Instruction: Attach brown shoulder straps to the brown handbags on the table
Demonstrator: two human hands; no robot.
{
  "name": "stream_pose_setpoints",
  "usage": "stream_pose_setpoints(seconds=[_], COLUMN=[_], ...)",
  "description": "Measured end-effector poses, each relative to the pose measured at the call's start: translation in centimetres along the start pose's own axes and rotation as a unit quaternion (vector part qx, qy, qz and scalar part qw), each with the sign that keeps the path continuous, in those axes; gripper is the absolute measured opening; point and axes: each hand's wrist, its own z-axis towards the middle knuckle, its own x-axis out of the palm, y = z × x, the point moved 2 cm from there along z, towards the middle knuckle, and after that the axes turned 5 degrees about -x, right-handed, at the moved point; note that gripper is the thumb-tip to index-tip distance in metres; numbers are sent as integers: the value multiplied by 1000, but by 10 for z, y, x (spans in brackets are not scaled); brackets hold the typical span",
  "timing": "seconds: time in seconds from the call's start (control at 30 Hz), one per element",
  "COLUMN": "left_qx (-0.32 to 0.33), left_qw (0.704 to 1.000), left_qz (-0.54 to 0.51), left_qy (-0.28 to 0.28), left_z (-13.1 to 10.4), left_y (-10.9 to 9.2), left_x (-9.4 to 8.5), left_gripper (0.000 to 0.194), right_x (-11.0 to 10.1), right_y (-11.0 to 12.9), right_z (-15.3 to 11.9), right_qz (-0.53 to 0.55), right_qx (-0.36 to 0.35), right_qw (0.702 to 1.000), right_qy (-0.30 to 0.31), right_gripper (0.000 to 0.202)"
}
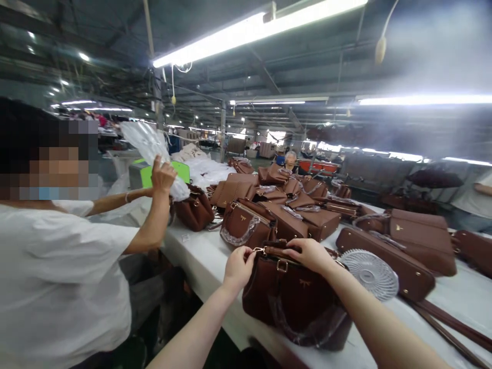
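A dark brown handbag (303, 287) with gold hardware stands in front of me at the table's near edge. Its handle (282, 318), wrapped in clear plastic, hangs down the front. My left hand (239, 266) pinches a gold metal clasp (259, 249) at the left end of the bag's top. Over the top opening, my right hand (309, 254) grips the upper edge with bent fingers; its fingertips are partly hidden behind the bag. A brown strap piece (274, 251) runs along the opening between both hands.
A round grey fan (371, 274) stands right of the bag. Several brown handbags (384, 261) cover the white table (203, 256) beyond. At the left, a co-worker in a white shirt (61, 277) holds a clear plastic bag (146, 141) beside another handbag (194, 210).
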Motion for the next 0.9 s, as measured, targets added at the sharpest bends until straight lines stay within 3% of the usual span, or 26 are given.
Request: stream_pose_setpoints(seconds=[0.23, 0.4, 0.5, 0.57, 0.63, 0.73, 0.8, 0.9], left_qx=[26, 45, 105, 167, 224, 298, 323, 319], left_qw=[999, 998, 992, 981, 957, 884, 843, 812], left_qz=[23, 41, 70, 92, 131, 213, 259, 286], left_qy=[10, 20, -19, 21, 131, 289, 343, 397], left_z=[1, -2, 1, 6, 10, 10, 8, 7], left_y=[-3, -8, -33, -64, -99, -148, -170, -187], left_x=[2, 0, -5, 0, 18, 63, 96, 136], left_gripper=[14, 15, 28, 25, 22, 31, 28, 22], right_x=[-22, -17, -9, -3, 1, 1, -2, -6], right_y=[-79, -119, -129, -129, -127, -123, -122, -122], right_z=[-60, -106, -120, -122, -119, -116, -117, -121], right_qz=[-18, -25, 20, 76, 147, 262, 305, 345], right_qx=[51, 80, 97, 100, 107, 115, 115, 99], right_qw=[998, 995, 990, 986, 977, 953, 941, 930], right_qy=[12, -51, -100, -114, -109, -98, -88, -75], right_gripper=[24, 27, 38, 43, 45, 44, 39, 40])
